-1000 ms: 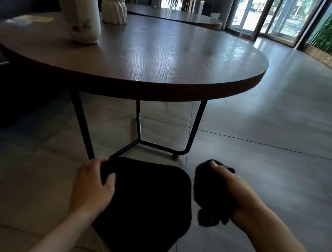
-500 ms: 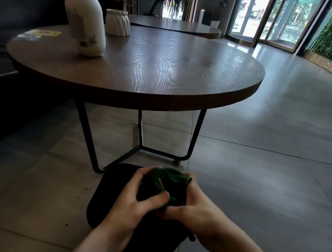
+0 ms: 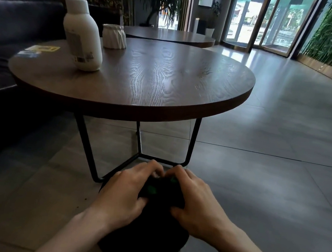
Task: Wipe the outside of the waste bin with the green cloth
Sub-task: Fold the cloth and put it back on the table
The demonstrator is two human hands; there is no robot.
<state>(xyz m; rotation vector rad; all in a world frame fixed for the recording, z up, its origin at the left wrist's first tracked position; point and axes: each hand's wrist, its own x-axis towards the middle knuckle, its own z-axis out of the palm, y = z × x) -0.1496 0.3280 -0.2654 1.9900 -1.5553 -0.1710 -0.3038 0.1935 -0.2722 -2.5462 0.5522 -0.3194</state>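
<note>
A black waste bin (image 3: 142, 242) stands on the tiled floor at the bottom centre, just in front of the round table's legs. The green cloth (image 3: 161, 192), dark and bunched, lies on top of the bin between both hands. My left hand (image 3: 125, 194) grips the cloth's left side, fingers curled over it. My right hand (image 3: 195, 200) grips its right side, and the fingertips of both hands nearly meet at the far edge. Most of the bin's top is hidden under the hands and cloth.
A round wooden table (image 3: 185, 99) on black metal legs (image 3: 87, 145) rises right behind the bin. It carries a white pump bottle (image 3: 81, 40) and a white ribbed cup (image 3: 114, 35). A dark sofa (image 3: 9, 29) is at the left. Grey floor tiles (image 3: 269, 180) stretch to the right.
My right hand brought the cloth from beside the bin onto its top, and my left hand left the bin's edge and took hold of the cloth too. The view tilted up.
</note>
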